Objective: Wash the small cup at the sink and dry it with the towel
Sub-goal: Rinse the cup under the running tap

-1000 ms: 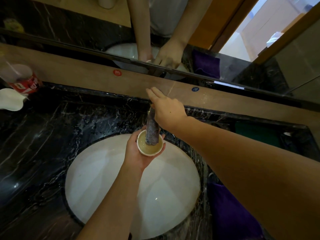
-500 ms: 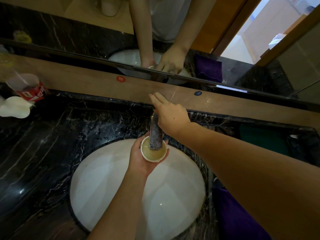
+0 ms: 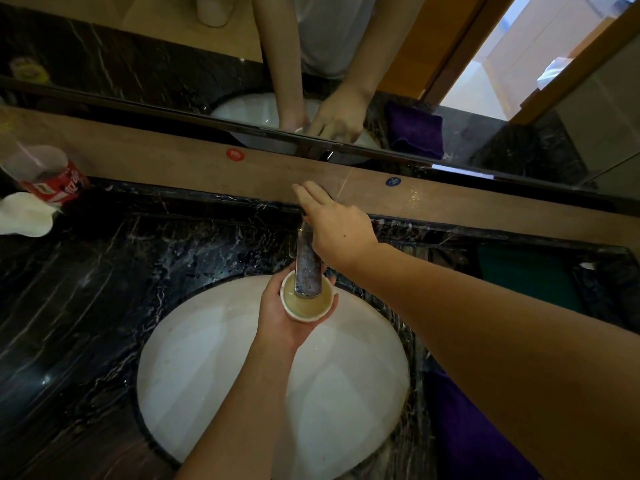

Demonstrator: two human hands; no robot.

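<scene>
Basin (image 3: pixel 214 368) open at 6 and 9 o'clock; faucet (image 3: pixel 307 268) blocks 12; purple towel (image 3: pixel 478 434) crowds 4.

1. My view is dim and warm-toned overall.
2. The brightest area is the doorway (image 3: pixel 512 74) reflected in the mirror (image 3: pixel 138 46) at upper right.
3. The black marble counter (image 3: pixel 86 306) carries small specular highlights; the white sink (image 3: pixel 214 375) shows soft pale reflections.
4. Straight edges bow strongly toward the frame borders.
5. My right forearm (image 3: pixel 502 368), nearest the lens, looks soft.
</scene>
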